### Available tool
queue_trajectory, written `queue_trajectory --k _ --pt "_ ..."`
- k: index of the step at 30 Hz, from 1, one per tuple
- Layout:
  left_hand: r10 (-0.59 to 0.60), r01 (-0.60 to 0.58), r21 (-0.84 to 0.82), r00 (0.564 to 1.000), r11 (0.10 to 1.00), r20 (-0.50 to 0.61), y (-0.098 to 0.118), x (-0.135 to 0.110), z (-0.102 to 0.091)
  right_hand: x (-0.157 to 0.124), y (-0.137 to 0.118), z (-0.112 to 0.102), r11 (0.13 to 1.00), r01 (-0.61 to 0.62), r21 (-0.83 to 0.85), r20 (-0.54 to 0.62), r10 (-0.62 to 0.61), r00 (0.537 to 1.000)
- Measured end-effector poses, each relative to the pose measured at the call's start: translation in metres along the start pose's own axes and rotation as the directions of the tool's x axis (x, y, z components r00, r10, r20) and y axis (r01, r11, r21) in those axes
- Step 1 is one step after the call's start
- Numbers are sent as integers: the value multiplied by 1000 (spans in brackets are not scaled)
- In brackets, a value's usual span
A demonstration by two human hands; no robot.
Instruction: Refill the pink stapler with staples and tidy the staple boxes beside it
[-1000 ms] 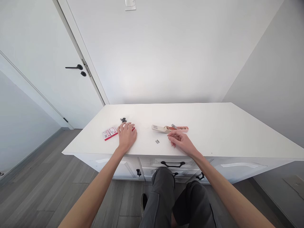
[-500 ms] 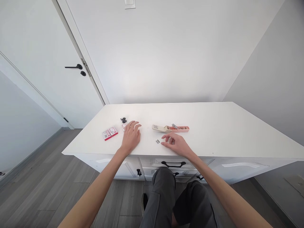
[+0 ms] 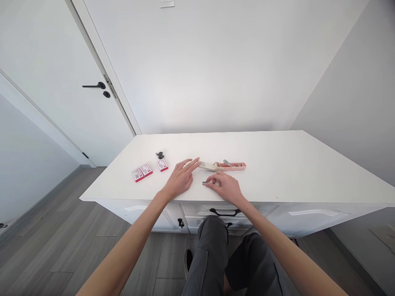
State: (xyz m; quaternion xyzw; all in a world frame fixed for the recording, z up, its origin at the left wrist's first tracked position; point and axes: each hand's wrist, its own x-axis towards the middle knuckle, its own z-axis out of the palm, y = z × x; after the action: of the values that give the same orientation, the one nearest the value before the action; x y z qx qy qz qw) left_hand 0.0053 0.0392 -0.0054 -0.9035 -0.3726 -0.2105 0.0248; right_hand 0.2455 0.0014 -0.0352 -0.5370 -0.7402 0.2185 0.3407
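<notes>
My right hand (image 3: pixel 224 187) pinches a small grey metal strip (image 3: pixel 204 183), apparently a strip of staples, between thumb and forefinger at the cabinet top's front. To its left, my left hand (image 3: pixel 182 179) is open, palm down, with the fingers stretched toward the cream lid (image 3: pixel 208 165) of a long narrow case. Whether the fingertips touch the lid is hard to tell. The pink tray (image 3: pixel 237 167) of that case lies beyond my right hand, with small metal pieces inside and a silver piece (image 3: pixel 227 163) at its back edge.
Small red-and-white boxes (image 3: pixel 142 172) lie on the left of the white cabinet top (image 3: pixel 296 168). Another such box (image 3: pixel 162 165) is nearer my left hand, with black binder clips (image 3: pixel 160 155) just behind it. Drawer handles (image 3: pixel 224 212) stick out below the front edge.
My left hand has moved right, from the small box toward the cream lid, uncovering the box. My right hand has moved slightly left and taken hold of the metal strip, which has turned.
</notes>
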Motion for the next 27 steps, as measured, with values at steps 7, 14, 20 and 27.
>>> queue_trajectory --k 7,14,20,27 --pt "-12 13 -14 1000 1000 11 -2 -2 2 -3 2 -4 953 -45 301 -11 51 999" --pt "-11 12 -34 1000 999 24 -3 -2 3 -5 1 -10 823 -123 554 3 145 989" --pt "-14 15 -52 1000 999 28 -5 -3 6 -4 3 -14 709 -158 688 -2 220 975" --pt "-22 25 -74 999 997 43 -6 -3 7 -3 7 -16 655 -141 743 -73 288 955"
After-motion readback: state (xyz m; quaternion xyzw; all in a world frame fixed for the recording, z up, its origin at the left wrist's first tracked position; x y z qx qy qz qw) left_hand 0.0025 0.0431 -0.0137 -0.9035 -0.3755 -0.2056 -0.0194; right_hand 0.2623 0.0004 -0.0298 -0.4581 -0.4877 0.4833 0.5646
